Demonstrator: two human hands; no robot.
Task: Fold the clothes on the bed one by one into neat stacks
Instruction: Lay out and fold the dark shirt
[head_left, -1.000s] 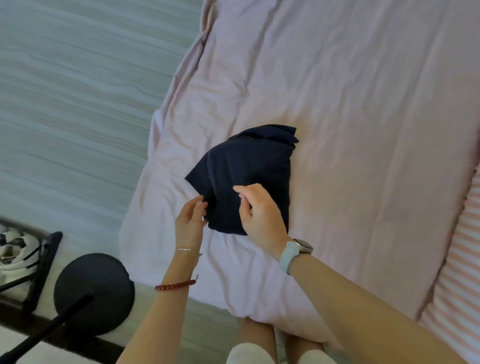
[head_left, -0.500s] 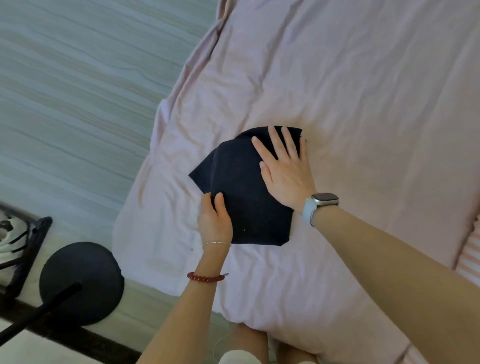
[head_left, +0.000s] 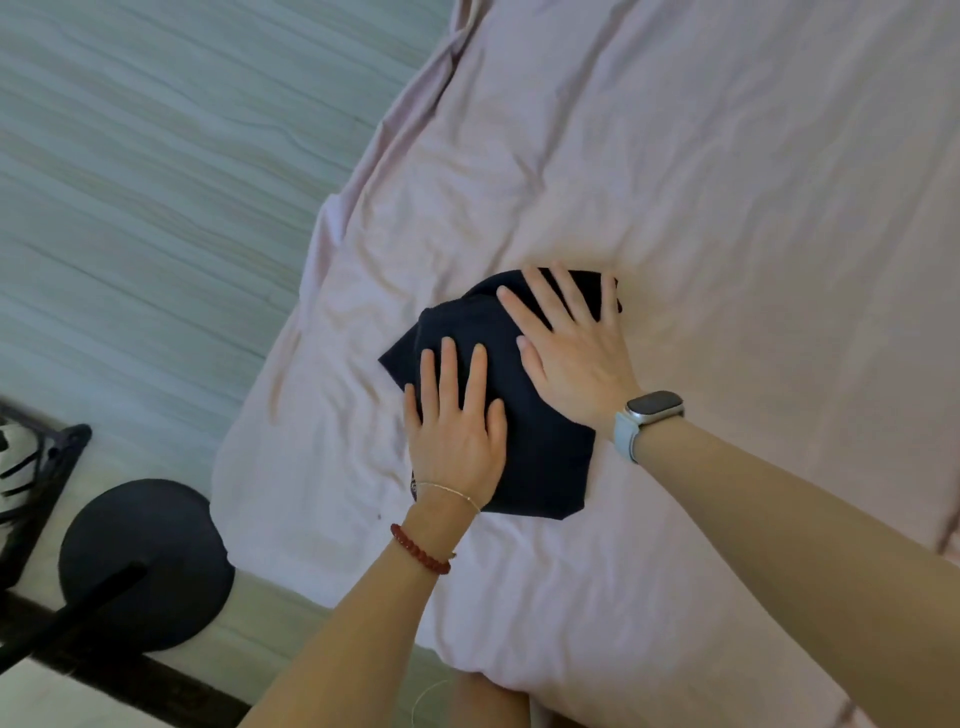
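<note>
A folded dark navy garment (head_left: 540, 457) lies on the pink bed sheet (head_left: 727, 208), near the bed's left edge. My left hand (head_left: 457, 436) lies flat on the garment's near left part, fingers straight and spread. My right hand (head_left: 571, 353) presses flat on its far right part, fingers reaching to the far edge. Both palms cover much of the cloth. A watch sits on my right wrist, and a red bead bracelet on my left.
The bed's left edge (head_left: 322, 249) drops to a pale wood-grain floor (head_left: 156, 182). A round black stand base (head_left: 145, 561) with a pole sits on the floor at lower left, beside a black rack (head_left: 47, 467).
A second ago both hands pinched the garment's near edge. The right hand then laid flat on it, and now the left hand has also opened flat onto the cloth.
</note>
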